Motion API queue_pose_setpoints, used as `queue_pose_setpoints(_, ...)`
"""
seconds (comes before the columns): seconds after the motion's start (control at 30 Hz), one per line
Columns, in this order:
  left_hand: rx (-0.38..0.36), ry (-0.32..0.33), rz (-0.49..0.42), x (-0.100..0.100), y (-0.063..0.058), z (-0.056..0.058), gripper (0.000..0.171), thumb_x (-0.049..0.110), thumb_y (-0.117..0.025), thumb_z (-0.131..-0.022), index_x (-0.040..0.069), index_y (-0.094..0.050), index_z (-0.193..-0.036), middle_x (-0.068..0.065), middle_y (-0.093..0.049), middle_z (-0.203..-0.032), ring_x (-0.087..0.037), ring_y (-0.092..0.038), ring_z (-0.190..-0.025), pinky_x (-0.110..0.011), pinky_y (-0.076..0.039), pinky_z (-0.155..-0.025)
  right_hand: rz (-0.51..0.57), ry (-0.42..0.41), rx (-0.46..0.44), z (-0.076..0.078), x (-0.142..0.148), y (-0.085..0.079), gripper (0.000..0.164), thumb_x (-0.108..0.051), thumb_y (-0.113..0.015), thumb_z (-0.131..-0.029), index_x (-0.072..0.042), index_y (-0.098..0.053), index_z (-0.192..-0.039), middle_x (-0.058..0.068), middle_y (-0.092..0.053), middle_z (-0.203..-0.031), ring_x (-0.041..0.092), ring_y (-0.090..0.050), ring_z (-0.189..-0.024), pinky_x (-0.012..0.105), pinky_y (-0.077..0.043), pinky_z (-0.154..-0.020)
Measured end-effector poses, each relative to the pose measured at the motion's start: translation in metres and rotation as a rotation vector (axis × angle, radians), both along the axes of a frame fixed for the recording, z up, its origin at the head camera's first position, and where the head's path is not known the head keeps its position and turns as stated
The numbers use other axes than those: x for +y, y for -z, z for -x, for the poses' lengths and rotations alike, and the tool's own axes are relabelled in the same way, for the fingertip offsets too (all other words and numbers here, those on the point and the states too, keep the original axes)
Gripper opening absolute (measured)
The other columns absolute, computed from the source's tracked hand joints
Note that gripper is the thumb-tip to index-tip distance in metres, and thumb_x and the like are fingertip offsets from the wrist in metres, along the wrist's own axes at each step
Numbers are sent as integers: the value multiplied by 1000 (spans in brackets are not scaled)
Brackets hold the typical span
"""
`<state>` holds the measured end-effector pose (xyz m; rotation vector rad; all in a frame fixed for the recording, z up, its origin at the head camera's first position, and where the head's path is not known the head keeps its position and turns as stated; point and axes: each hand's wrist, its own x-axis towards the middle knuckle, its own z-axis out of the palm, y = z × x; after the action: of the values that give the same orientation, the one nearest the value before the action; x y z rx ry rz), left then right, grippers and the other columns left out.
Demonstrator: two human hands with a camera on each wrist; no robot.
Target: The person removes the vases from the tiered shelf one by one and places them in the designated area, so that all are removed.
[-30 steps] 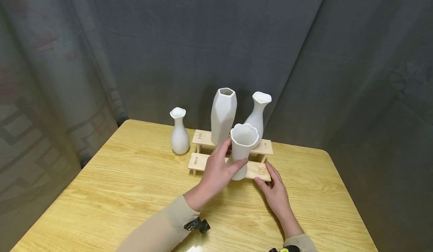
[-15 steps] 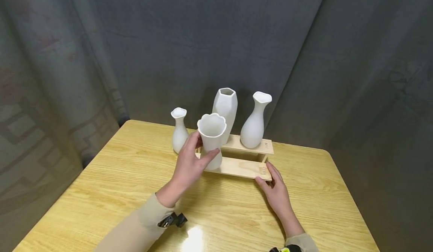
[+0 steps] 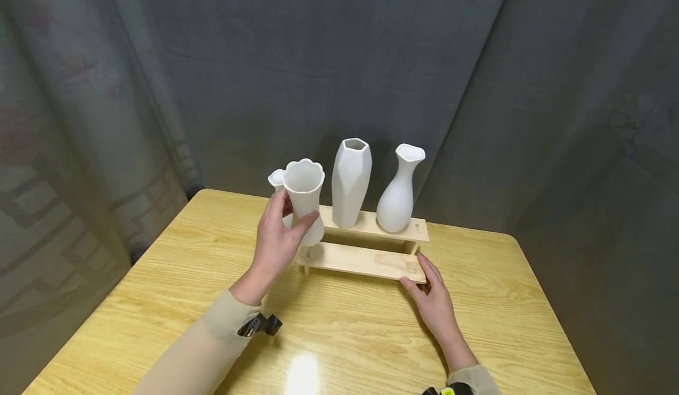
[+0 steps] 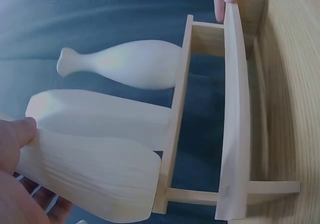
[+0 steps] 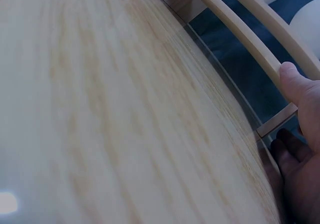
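Note:
My left hand (image 3: 272, 236) grips a white vase (image 3: 307, 203) with a scalloped rim around its body, upright, over the left end of a two-step wooden stand (image 3: 366, 260). In the left wrist view this ribbed vase (image 4: 95, 176) overlaps the faceted one, its base close to the upper step. My right hand (image 3: 437, 303) holds the right end of the lower step; in the right wrist view the thumb (image 5: 291, 76) lies on the board's edge with fingers lower down. On the upper step stand a tall faceted vase (image 3: 351, 183) and a narrow-necked vase (image 3: 398, 197).
A smaller vase (image 3: 276, 178) with a wavy rim stands left of the stand, mostly hidden behind the held vase. The wooden table (image 3: 223, 253) carries everything, and a grey curtain (image 3: 297, 65) hangs directly behind its far edge.
My left hand has carried the scalloped vase leftward and back, from in front of the right half of the stand to its left end. My right hand stays on the lower step.

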<state>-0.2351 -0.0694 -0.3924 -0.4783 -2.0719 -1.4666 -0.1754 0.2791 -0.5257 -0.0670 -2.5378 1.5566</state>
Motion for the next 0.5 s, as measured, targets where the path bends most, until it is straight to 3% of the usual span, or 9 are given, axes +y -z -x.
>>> queue_pose_setpoints(0.23, 2, -25, -9, 4, 0, 16, 64, 9, -88, -96, 4, -56, -151, -17, -63, -138, -36, -65, -122, -55, -56, -105, -3, -1, 4, 0, 0, 1, 84, -34, -76, -107, -9, -31, -174, 17, -23, -181, 40, -29, -163, 54, -30, -127)
queue_pose_setpoints(0.5, 20, -39, -4, 9, -7, 24, 66, 11, -87, -96, 1, -54, -153, -21, -62, -136, -37, -65, -118, -55, -56, -103, -5, 0, 17, 0, 0, 3, 84, -34, -76, -107, -8, -32, -174, 18, -23, -180, 42, -28, -163, 58, -30, -127)
